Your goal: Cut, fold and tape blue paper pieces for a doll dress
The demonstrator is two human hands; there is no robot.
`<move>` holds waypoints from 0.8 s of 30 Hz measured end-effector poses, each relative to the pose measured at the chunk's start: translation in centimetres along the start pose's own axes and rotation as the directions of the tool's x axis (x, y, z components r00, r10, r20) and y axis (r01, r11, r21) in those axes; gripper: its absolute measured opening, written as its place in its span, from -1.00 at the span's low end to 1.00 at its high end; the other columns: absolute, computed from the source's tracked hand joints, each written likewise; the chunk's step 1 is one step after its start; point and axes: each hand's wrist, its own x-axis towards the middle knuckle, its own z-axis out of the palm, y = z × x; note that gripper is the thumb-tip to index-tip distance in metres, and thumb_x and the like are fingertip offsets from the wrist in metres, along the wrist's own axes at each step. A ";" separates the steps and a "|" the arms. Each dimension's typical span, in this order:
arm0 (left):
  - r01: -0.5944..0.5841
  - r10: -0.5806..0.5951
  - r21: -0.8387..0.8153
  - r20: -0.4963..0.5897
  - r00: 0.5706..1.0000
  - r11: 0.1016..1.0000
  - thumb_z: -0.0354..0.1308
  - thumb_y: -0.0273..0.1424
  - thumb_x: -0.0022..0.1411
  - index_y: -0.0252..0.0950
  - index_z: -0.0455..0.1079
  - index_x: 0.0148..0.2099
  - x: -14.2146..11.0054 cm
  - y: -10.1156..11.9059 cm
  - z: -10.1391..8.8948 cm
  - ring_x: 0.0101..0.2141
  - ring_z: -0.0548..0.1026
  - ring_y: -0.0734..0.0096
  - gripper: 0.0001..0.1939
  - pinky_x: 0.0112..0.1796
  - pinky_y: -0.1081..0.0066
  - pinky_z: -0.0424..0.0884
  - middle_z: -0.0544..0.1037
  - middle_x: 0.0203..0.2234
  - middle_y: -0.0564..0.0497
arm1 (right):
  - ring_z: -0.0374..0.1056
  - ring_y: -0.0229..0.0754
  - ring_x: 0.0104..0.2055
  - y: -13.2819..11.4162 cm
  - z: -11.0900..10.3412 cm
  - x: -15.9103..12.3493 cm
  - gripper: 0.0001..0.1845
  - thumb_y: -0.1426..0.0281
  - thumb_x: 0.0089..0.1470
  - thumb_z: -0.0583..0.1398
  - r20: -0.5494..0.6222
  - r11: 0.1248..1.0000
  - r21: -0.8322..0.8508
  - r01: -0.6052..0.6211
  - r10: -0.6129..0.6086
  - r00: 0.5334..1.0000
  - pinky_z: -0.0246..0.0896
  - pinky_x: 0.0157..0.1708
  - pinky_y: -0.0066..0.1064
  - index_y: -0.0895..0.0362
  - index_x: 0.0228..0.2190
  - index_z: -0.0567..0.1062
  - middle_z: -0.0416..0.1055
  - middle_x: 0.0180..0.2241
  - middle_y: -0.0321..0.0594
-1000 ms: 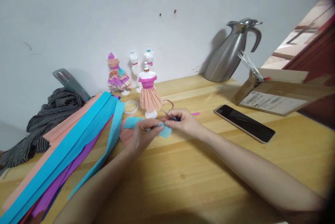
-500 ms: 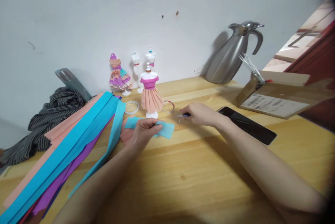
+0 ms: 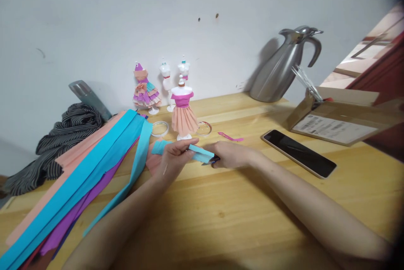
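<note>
My left hand (image 3: 175, 156) pinches a strip of light-blue crepe paper (image 3: 201, 153) between thumb and fingers. My right hand (image 3: 232, 154) is closed around dark-handled scissors (image 3: 215, 159), whose blades meet the free right end of the strip. Much of the scissors is hidden by the hand and paper. Just behind the hands stands a small white mannequin in a pink top and pleated peach skirt (image 3: 184, 119). A peach paper piece (image 3: 153, 162) lies beside my left hand.
Long crepe paper strips (image 3: 104, 165) cover the left side. Tape rolls (image 3: 160, 128) flank the mannequin; a dressed mannequin (image 3: 145, 89) stands by the wall. A pink scrap (image 3: 230, 137), phone (image 3: 299, 153), cardboard box (image 3: 337, 116) and steel jug (image 3: 280, 68) are on the right.
My right hand has moved left with the scissors, up to the paper strip's end. The strip's end now looks folded or bent. The pink scrap has come into view.
</note>
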 end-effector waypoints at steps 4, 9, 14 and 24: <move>-0.019 0.020 0.021 -0.045 0.999 1.000 0.35 -0.46 -0.09 -0.28 0.60 -0.18 0.1 -0.4 -0.1 -0.40 0.51 0.42 -0.68 -0.38 0.48 0.37 0.64 -0.43 -0.01 | 0.35 -0.20 -0.40 0.1 -0.1 0.0 -0.83 0.49 -0.11 0.22 0.023 1.000 0.019 0.019 -0.020 1.000 0.07 -0.42 -0.45 0.10 -0.36 0.43 0.48 -0.40 -0.27; -0.075 0.078 0.035 -0.102 0.992 0.997 0.33 -0.48 -0.07 -0.26 0.59 -0.14 0.3 -0.7 -0.4 -0.35 0.50 0.45 -0.65 -0.29 0.48 0.37 0.64 -0.34 0.00 | 0.24 -0.22 -0.44 1.0 -1.2 0.3 -0.88 0.37 0.00 0.18 -0.196 0.998 0.025 -0.066 0.069 0.978 0.04 -0.43 -0.42 0.14 -0.38 0.36 0.39 -0.45 -0.24; -0.067 0.069 0.026 -0.091 0.993 0.997 0.34 -0.43 -0.05 -0.27 0.56 -0.09 0.4 -0.9 -0.6 -0.39 0.48 0.46 -0.62 -0.33 0.47 0.37 0.60 -0.44 0.04 | 0.22 -0.26 -0.46 1.2 -0.9 0.2 -0.87 0.38 -0.01 0.19 -0.114 0.997 0.073 0.016 -0.008 0.993 0.03 -0.46 -0.46 0.16 -0.36 0.42 0.37 -0.48 -0.29; -0.085 0.093 0.071 -0.119 0.989 0.994 0.31 -0.41 -0.01 -0.29 0.54 -0.06 0.6 -1.4 -0.8 -0.36 0.49 0.43 -0.61 -0.28 0.44 0.39 0.59 -0.42 0.03 | 0.36 -0.14 -0.32 0.1 -1.1 0.2 -0.69 0.20 0.10 0.13 -0.262 0.882 0.449 0.140 -0.019 0.965 0.20 -0.26 -0.30 0.18 -0.37 0.53 0.50 -0.38 -0.14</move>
